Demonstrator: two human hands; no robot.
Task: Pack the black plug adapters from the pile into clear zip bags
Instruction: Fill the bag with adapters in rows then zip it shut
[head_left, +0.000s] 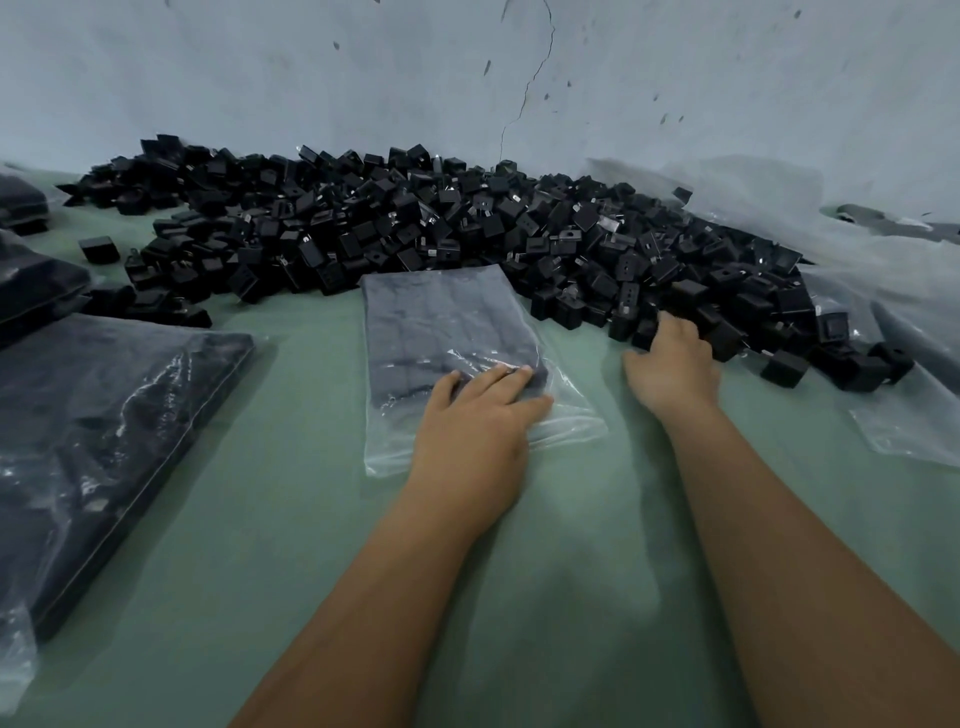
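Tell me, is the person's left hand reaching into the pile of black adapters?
No, the left hand rests on the clear bag; the right hand reaches the pile.

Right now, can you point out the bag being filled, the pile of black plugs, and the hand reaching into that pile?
Zip bag (415, 312): head view, on its filled upper part.
Pile of plug adapters (415, 218): head view, on the heap's middle.
Right hand (672, 364): head view, on the back of the hand.

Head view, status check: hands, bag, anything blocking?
Left hand flat on the part-filled zip bag. Right hand reaching into the adapter pile, grasp unclear. Nothing in the way.
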